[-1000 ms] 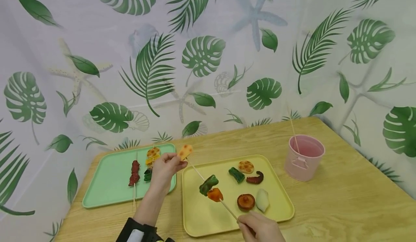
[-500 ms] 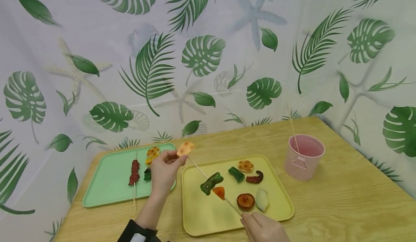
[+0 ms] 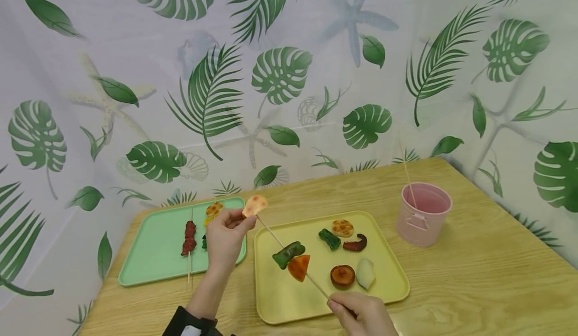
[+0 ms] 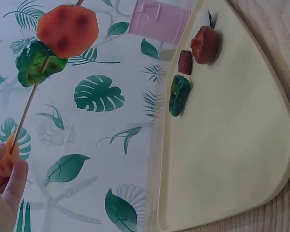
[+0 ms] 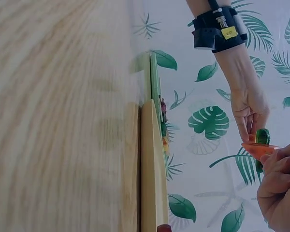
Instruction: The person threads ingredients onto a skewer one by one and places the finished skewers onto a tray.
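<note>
My right hand (image 3: 363, 313) grips the lower end of a wooden skewer (image 3: 318, 286) above the front of the yellow tray. Threaded on it are an orange wedge-shaped toy food piece (image 3: 299, 268) and, just above, a toy green pepper piece (image 3: 289, 255). Toward the skewer's tip, my left hand (image 3: 228, 235) pinches a pale orange slice with brown spots (image 3: 255, 204) between thumb and fingers. In the left wrist view the skewer's tip overlaps that slice (image 4: 7, 159), and the green pepper piece (image 4: 36, 65) sits nearer the other end. The right wrist view shows both hands close together along the skewer.
The yellow tray (image 3: 284, 308) holds a toy mushroom (image 3: 342, 276), a pale piece (image 3: 365, 273), a green pepper piece (image 3: 329, 239), a spotted round slice (image 3: 342, 228) and a curled brown piece (image 3: 355, 243). Left is a green tray (image 3: 144, 256) with a meat skewer (image 3: 189, 238); right, a pink bucket (image 3: 420, 225).
The orange wedge and green pepper piece have turned on the skewer. The left hand has shifted its hold on the spotted slice, which is tilted differently. The right hand still grips the skewer's lower end.
</note>
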`<action>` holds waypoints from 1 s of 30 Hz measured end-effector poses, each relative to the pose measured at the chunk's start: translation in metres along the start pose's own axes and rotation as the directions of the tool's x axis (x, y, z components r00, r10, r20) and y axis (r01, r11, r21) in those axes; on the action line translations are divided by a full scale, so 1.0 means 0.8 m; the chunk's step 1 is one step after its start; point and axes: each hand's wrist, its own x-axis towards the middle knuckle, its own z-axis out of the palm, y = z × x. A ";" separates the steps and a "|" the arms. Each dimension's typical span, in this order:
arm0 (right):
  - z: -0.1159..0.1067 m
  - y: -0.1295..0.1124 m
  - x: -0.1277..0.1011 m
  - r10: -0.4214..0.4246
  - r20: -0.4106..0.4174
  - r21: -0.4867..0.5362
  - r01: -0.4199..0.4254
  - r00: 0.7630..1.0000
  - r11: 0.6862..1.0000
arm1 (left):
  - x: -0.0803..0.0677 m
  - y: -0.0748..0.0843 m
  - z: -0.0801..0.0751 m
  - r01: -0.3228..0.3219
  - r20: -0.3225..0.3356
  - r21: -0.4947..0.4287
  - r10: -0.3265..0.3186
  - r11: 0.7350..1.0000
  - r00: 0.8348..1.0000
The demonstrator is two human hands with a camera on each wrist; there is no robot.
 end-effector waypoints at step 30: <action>-0.002 0.007 0.016 0.259 0.344 0.497 -0.409 0.903 0.766 | 0.004 0.003 0.001 -0.008 -0.020 0.087 0.010 0.996 1.000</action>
